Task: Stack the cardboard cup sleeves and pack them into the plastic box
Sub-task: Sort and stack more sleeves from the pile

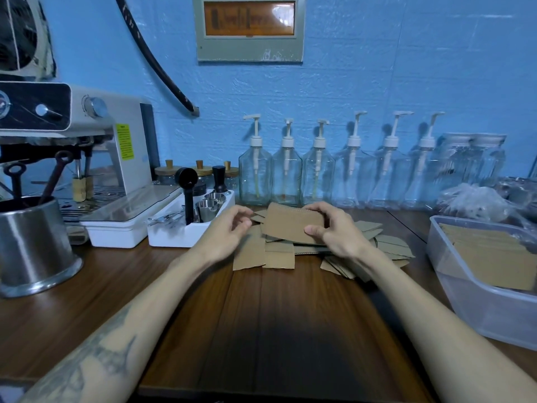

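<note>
Right hand (334, 228): pinching flat brown cardboard cup sleeve (290, 225).
Left hand (229, 231): loosely curled, holding nothing, beside sleeve.
Clear plastic box (465, 292): right, holding stacked sleeves.

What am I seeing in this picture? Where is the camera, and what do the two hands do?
There is one picture, from a camera worn on a person's head, looking down at a wooden table. No machine works here, only bare hands. The right hand grips a small stack of cardboard sleeves; the left hand is beside it with loosely curled fingers and holds nothing. More loose sleeves lie on the table. At the right stands a plastic box that already holds sleeves. Behind are pump bottles and a coffee machine.
</note>
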`<action>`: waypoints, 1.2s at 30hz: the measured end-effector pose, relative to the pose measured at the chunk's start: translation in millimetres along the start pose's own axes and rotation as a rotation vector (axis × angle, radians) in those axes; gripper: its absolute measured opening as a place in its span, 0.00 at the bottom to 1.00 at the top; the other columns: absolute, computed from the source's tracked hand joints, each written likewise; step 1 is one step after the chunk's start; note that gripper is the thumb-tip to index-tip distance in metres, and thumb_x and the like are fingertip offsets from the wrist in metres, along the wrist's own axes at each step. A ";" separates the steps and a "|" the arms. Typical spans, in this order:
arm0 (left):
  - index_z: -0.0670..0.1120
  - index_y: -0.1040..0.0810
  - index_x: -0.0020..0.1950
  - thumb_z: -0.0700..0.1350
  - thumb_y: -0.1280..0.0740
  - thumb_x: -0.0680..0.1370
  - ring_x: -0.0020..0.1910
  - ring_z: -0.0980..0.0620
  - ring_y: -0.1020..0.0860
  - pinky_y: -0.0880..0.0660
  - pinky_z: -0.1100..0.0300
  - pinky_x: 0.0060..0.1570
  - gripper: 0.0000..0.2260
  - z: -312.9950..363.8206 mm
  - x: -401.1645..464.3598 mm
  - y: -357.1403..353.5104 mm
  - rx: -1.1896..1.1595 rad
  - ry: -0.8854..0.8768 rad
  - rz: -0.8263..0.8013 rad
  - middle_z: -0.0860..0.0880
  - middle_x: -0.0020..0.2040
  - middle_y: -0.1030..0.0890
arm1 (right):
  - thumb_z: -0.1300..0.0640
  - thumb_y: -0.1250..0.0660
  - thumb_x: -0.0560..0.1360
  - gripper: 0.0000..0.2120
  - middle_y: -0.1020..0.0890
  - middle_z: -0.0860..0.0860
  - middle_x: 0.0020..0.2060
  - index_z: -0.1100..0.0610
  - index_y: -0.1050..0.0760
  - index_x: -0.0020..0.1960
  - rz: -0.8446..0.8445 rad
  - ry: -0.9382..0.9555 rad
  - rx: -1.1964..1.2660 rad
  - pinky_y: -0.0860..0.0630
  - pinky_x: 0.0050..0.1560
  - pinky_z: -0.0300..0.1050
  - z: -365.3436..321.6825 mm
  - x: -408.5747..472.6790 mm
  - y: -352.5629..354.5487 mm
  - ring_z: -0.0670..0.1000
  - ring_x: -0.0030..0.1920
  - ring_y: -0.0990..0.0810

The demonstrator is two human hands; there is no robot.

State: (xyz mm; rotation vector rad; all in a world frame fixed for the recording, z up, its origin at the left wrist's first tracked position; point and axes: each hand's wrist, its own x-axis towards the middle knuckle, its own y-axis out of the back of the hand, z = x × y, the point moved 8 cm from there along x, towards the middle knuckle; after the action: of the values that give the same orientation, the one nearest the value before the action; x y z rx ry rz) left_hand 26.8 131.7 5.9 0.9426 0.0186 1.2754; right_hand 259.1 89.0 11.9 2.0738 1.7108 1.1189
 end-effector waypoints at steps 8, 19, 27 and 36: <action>0.50 0.40 0.78 0.58 0.37 0.80 0.74 0.51 0.36 0.39 0.55 0.73 0.29 -26.0 -8.7 -34.7 0.253 0.102 -0.396 0.50 0.77 0.36 | 0.56 0.28 0.75 0.19 0.19 0.52 0.56 0.44 0.25 0.64 -0.039 -0.078 -0.056 0.27 0.65 0.57 21.1 2.8 -4.2 0.57 0.60 0.24; 0.48 0.23 0.63 0.49 0.23 0.71 0.51 0.57 0.25 0.31 0.70 0.47 0.22 -19.3 -1.9 -11.1 -0.033 0.124 -0.152 0.50 0.54 0.25 | 0.58 0.27 0.75 0.19 0.18 0.50 0.55 0.46 0.24 0.64 -0.017 -0.069 -0.047 0.25 0.63 0.55 19.6 3.2 -1.1 0.55 0.58 0.22; 0.43 0.15 0.50 0.41 0.28 0.76 0.42 0.55 0.20 0.25 0.68 0.36 0.05 -8.6 -3.1 8.3 -0.587 0.244 0.030 0.46 0.46 0.15 | 0.59 0.26 0.74 0.20 0.18 0.49 0.52 0.46 0.23 0.63 -0.036 -0.045 0.015 0.21 0.57 0.53 13.5 3.0 -6.0 0.50 0.46 0.20; 0.42 0.19 0.52 0.37 0.31 0.78 0.42 0.51 0.19 0.19 0.62 0.37 0.04 -4.0 -5.5 -1.5 -0.622 0.226 0.092 0.44 0.46 0.21 | 0.63 0.28 0.75 0.21 0.18 0.52 0.50 0.46 0.23 0.64 -0.075 -0.030 0.068 0.20 0.39 0.45 9.5 4.2 -13.8 0.51 0.39 0.20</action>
State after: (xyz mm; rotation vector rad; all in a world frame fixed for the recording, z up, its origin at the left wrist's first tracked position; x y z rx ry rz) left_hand 24.1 129.6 -0.2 0.2668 -0.2356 1.3526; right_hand 255.5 99.6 -1.3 2.0358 1.8207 1.0160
